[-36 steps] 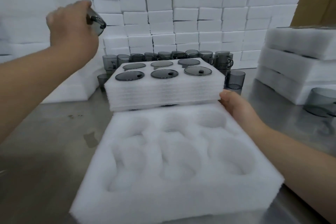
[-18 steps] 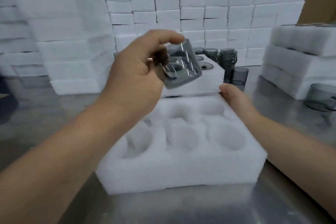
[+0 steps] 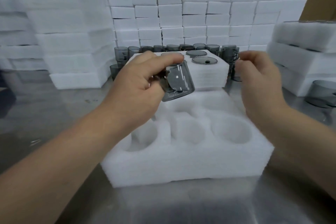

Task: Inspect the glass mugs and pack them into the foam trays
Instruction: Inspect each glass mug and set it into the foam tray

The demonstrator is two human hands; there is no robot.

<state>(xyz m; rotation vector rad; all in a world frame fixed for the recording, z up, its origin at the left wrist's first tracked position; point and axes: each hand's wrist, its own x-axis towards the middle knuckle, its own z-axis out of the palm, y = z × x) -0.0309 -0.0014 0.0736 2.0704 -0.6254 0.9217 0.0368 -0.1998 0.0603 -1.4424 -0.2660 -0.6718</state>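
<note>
My left hand (image 3: 140, 85) grips a smoky grey glass mug (image 3: 179, 82), tilted on its side above the far edge of the white foam tray (image 3: 190, 167). The tray lies on the steel table in front of me, and its round pockets hold nothing. My right hand (image 3: 260, 80) hovers to the right of the mug, above the tray's far right corner, fingers curled and apart, holding nothing. More grey mugs (image 3: 227, 52) stand in a row behind a low foam stack (image 3: 209, 76) that carries grey glass lids (image 3: 204, 60).
Walls of white foam blocks (image 3: 200, 9) close off the back. Tall foam tray stacks stand at the left (image 3: 69, 42) and right (image 3: 305, 49). A loose grey mug (image 3: 321, 96) sits at the right edge. Bare steel table (image 3: 45, 114) spreads to the left and in front.
My left hand brought the mug from the upper left down to the centre above the tray. My right hand left the tray's far corner and rose toward the mug.
</note>
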